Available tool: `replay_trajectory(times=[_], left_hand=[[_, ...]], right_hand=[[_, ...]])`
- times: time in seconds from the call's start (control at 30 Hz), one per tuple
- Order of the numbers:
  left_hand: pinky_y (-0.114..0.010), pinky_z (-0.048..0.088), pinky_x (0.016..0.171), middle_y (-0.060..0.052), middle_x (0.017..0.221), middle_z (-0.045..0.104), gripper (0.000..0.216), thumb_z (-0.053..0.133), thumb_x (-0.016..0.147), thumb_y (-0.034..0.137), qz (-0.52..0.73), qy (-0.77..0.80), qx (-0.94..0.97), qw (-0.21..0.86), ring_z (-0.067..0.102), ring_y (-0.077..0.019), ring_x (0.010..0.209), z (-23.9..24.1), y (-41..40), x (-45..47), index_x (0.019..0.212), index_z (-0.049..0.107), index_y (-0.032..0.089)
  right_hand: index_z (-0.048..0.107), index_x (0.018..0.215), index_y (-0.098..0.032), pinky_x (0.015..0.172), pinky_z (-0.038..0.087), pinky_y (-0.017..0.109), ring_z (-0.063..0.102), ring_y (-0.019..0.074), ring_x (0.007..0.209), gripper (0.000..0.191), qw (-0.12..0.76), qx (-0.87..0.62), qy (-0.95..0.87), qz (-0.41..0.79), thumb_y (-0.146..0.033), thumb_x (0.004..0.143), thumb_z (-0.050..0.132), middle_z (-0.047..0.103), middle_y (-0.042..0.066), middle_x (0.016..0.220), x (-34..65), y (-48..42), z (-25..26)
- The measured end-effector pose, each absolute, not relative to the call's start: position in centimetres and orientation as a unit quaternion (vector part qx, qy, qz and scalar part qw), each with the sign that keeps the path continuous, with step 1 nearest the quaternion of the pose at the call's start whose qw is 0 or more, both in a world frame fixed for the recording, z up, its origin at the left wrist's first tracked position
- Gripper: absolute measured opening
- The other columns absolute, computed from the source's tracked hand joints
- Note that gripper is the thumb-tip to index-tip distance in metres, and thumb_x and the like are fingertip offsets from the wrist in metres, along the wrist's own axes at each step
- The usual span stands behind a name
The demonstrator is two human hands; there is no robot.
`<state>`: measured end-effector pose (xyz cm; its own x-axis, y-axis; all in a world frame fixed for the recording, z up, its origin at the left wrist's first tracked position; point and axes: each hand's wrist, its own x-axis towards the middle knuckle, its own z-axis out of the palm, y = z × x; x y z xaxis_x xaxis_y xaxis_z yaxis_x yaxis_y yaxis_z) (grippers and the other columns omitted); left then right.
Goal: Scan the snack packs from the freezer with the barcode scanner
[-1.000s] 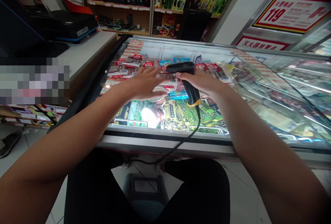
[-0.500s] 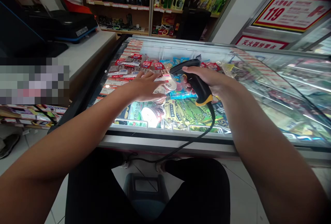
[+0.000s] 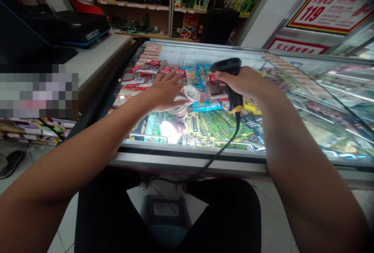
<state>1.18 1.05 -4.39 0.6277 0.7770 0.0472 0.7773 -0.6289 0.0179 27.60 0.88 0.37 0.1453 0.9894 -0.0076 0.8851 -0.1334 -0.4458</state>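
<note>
My right hand (image 3: 247,83) grips a black barcode scanner (image 3: 229,78) with a yellow band and a black cable, held over the open chest freezer (image 3: 189,159). My left hand (image 3: 165,91) reaches into the freezer, its fingers curled round a small round cup with a white lid (image 3: 189,94). Another round cup (image 3: 172,130) lies lower in the freezer among green packets (image 3: 216,126). Red-labelled packets (image 3: 143,78) lie to the left of my left hand.
A white counter (image 3: 96,56) with a black machine (image 3: 73,27) stands to the left. Shelves of goods (image 3: 181,4) line the back wall. The freezer's glass lid (image 3: 327,97) covers its right part. A red-and-yellow sign (image 3: 330,7) hangs at upper right. A person stands behind the counter.
My right hand has swung the scanner to the right and turned it more upright. My left hand has closed down onto the white-lidded cup.
</note>
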Motion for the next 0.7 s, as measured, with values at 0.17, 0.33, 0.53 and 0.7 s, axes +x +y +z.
replay_trajectory(times=[0.17, 0.33, 0.53, 0.7], left_hand=[[-0.061, 0.007, 0.130, -0.002, 0.178, 0.022, 0.072, 0.029, 0.101, 0.073, 0.005, -0.378, -0.926, -0.018, 0.016, -0.0344, 0.164, -5.2, 2.0, 1.3, 0.164, 0.036, 0.039], [-0.064, 0.003, 0.129, -0.002, 0.176, 0.029, 0.077, 0.027, 0.099, 0.077, 0.001, -0.455, -0.891, -0.009, 0.015, -0.0413, 0.163, -5.0, 2.0, 1.4, 0.161, 0.044, 0.036], [-0.062, 0.007, 0.130, -0.007, 0.177, 0.022, 0.082, 0.031, 0.097, 0.078, -0.024, -0.493, -0.870, 0.012, 0.010, -0.0422, 0.164, -4.8, 2.0, 1.0, 0.162, 0.042, 0.029], [-0.056, 0.009, 0.131, -0.006, 0.175, 0.030, 0.071, 0.034, 0.102, 0.068, -0.049, -0.394, -0.918, -0.010, 0.023, -0.0364, 0.161, -4.9, 1.9, 1.0, 0.163, 0.039, 0.032]], right_hand=[[0.072, 0.087, -0.022, 0.067, 0.046, 0.045, 0.064, 0.0307, 0.072, 0.060, 0.152, -0.703, -0.667, 0.194, -0.081, 0.083, 0.063, 0.067, 0.013, 0.077, 27.5, 0.9, 0.0], [0.074, 0.095, -0.022, 0.067, 0.048, 0.043, 0.065, 0.0291, 0.075, 0.058, 0.175, -0.667, -0.686, 0.233, -0.078, 0.085, 0.064, 0.069, 0.012, 0.081, 27.3, 1.2, -0.7], [0.074, 0.105, -0.022, 0.068, 0.053, 0.043, 0.065, 0.0296, 0.082, 0.050, 0.244, -0.603, -0.672, 0.354, -0.068, 0.085, 0.072, 0.069, 0.013, 0.088, 26.4, 1.3, -2.0], [0.070, 0.104, -0.024, 0.078, 0.058, 0.039, 0.068, 0.0257, 0.090, 0.041, 0.363, -0.482, -0.583, 0.544, -0.063, 0.091, 0.068, 0.070, 0.011, 0.094, 24.7, 1.6, -3.0]])
